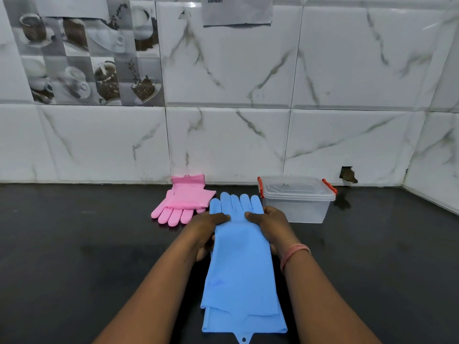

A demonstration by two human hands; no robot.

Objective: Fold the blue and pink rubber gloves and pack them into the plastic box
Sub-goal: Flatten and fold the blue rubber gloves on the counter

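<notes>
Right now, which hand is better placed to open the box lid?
The right hand: it grips the blue gloves on the side nearest the plastic box, whose lid is on. The left hand is farther away.

blue gloves (242, 266): lower one mostly covered by the upper; hanging tab cut by the bottom edge.
left hand (207, 230): fingers tucked under the glove edge, hidden.
pink gloves (183, 203): one hides the other beyond the left hand.
paper (237, 11): print too small to read.
</notes>
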